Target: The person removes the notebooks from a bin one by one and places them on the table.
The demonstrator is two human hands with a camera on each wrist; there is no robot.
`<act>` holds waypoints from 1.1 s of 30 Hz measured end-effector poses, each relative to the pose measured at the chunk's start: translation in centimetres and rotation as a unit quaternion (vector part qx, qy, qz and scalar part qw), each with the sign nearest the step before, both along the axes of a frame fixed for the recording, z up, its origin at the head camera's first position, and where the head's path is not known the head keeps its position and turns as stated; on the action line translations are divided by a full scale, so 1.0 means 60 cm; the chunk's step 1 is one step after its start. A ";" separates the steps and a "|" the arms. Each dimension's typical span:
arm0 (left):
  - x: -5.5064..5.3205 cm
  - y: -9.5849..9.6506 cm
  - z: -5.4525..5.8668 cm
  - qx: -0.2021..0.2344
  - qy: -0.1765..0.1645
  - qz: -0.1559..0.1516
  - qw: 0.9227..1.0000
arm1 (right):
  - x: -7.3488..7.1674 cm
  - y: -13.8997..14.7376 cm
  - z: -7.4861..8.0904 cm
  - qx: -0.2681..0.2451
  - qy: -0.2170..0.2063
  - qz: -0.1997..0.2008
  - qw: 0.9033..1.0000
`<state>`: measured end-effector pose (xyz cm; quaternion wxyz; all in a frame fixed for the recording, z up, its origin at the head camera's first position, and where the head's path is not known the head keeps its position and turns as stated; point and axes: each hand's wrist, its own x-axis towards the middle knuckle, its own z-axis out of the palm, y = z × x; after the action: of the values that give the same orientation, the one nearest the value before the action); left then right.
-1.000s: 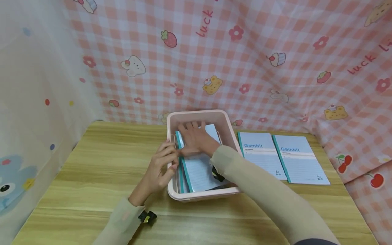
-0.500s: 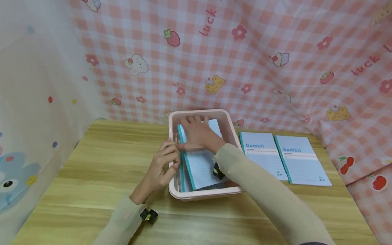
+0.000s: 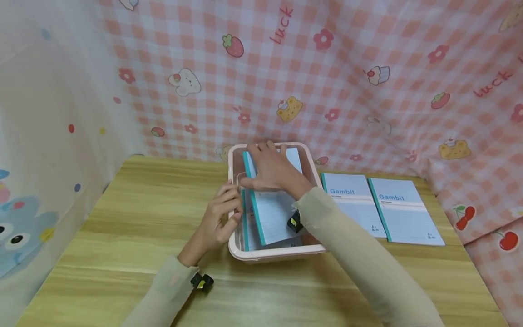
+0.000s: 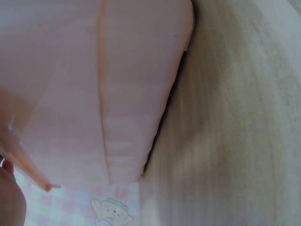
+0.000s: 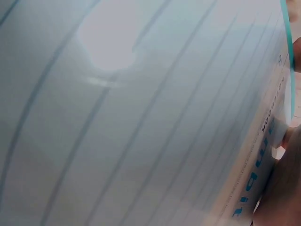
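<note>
In the head view, my right hand (image 3: 274, 169) grips a notebook (image 3: 278, 218) with a pale blue cover and teal spine. Its thumb lies near the spine and its fingers reach toward the top edge. This notebook is tilted and raised inside a pink plastic bin (image 3: 261, 256); its lined cover fills the right wrist view. Under it, partly hidden, lies another notebook (image 3: 251, 234). My left hand (image 3: 216, 218) holds the bin's left rim with bent fingers. The left wrist view mostly shows the bin's outer wall (image 4: 136, 84).
To the right of the bin, two matching Gambit notebooks, a nearer-bin one (image 3: 351, 204) and an outer one (image 3: 404, 211), lie side by side on the wooden table (image 3: 135, 213). A pink checked curtain (image 3: 261, 77) hangs close behind the bin.
My right hand has moved up and away with the top notebook, which now stands higher in the bin and shows more of the one beneath. My left hand stays at the rim.
</note>
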<state>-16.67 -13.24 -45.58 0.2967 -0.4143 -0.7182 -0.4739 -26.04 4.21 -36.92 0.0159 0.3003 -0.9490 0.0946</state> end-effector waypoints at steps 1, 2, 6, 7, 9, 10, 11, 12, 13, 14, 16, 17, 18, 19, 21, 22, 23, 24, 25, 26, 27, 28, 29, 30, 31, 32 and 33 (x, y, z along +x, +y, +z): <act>0.000 0.001 0.000 0.000 -0.002 0.000 1.000 | 0.000 0.001 0.004 -0.003 0.004 0.001 1.000; -0.001 0.001 0.001 -0.001 -0.003 0.001 1.000 | 0.000 0.002 0.009 -0.007 0.007 0.003 1.000; -0.001 0.001 0.002 -0.001 0.000 0.001 1.000 | 0.002 0.003 0.031 -0.025 0.016 0.008 1.000; -0.001 0.001 0.002 0.000 0.000 0.002 1.000 | 0.003 0.003 0.037 -0.031 0.018 0.011 0.999; 0.000 0.000 0.003 0.000 -0.002 0.005 1.000 | 0.006 0.004 0.051 -0.037 0.021 0.012 0.999; 0.000 0.000 0.002 0.000 -0.004 0.006 1.000 | 0.007 0.004 0.058 -0.038 0.023 0.012 0.999; 0.000 -0.001 0.002 0.000 -0.006 0.008 1.000 | 0.009 0.005 0.065 -0.041 0.026 0.013 0.999; 0.001 -0.001 0.001 -0.001 -0.008 0.010 1.000 | 0.010 0.005 0.073 -0.040 0.031 0.013 0.999; 0.001 -0.001 0.000 -0.001 -0.009 0.011 1.000 | 0.012 0.005 0.080 -0.039 0.035 0.012 0.999; 0.001 -0.001 0.000 0.000 -0.008 0.011 1.000 | 0.013 0.006 0.086 -0.037 0.037 0.011 0.999; 0.000 -0.001 -0.001 0.001 -0.006 0.011 1.000 | 0.015 0.008 0.100 -0.033 0.039 0.004 0.999; -0.001 0.000 -0.001 0.001 -0.005 0.011 1.000 | 0.017 0.010 0.106 -0.032 0.038 0.000 0.999; -0.001 0.001 -0.001 0.002 -0.003 0.011 1.000 | 0.018 0.012 0.111 -0.030 0.036 -0.004 0.999; -0.001 0.001 -0.002 0.004 -0.001 0.010 1.000 | 0.020 0.015 0.117 -0.029 0.035 -0.008 0.999; -0.002 0.003 -0.002 0.005 0.000 0.010 1.000 | 0.023 0.021 0.127 -0.030 0.033 -0.013 0.999; -0.002 0.004 -0.001 0.007 0.001 0.009 1.000 | 0.024 0.024 0.131 -0.032 0.034 -0.015 0.999; -0.002 0.005 -0.001 0.008 0.003 0.009 1.000 | 0.026 0.028 0.136 -0.034 0.036 -0.015 0.999; -0.002 0.005 -0.001 0.009 0.004 0.008 1.000 | 0.027 0.031 0.140 -0.034 0.038 -0.016 0.999; -0.002 0.006 -0.001 0.009 0.004 0.008 1.000 | 0.029 0.034 0.145 -0.037 0.040 -0.016 0.998; -0.002 0.006 0.000 0.010 0.003 0.008 1.000 | 0.030 0.038 0.149 -0.039 0.041 -0.018 0.998; -0.002 0.007 0.000 0.010 0.003 0.008 1.000 | 0.032 0.042 0.154 -0.042 0.040 -0.021 0.998; -0.002 0.007 0.000 0.009 0.002 0.008 1.000 | 0.034 0.047 0.158 -0.046 0.042 -0.023 0.998; -0.001 0.007 -0.001 0.009 0.001 0.008 1.000 | 0.036 0.051 0.163 -0.050 0.043 -0.025 0.998; -0.001 0.008 -0.001 0.008 -0.001 0.009 1.000 | 0.038 0.056 0.167 -0.054 0.045 -0.026 0.997; -0.001 0.007 -0.001 0.008 -0.003 0.010 1.000 | 0.040 0.059 0.172 -0.059 0.049 -0.027 0.997; -0.001 0.007 0.000 0.007 -0.004 0.009 1.000 | 0.042 0.062 0.177 -0.062 0.054 -0.028 0.996; 0.000 0.007 0.000 0.007 -0.005 0.009 1.000 | 0.045 0.066 0.182 -0.065 0.059 -0.029 0.996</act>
<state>-16.69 -12.84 -45.60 0.3002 -0.4031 -0.7200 -0.4786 -23.35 8.16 -26.00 0.0941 0.2760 -0.9465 0.1380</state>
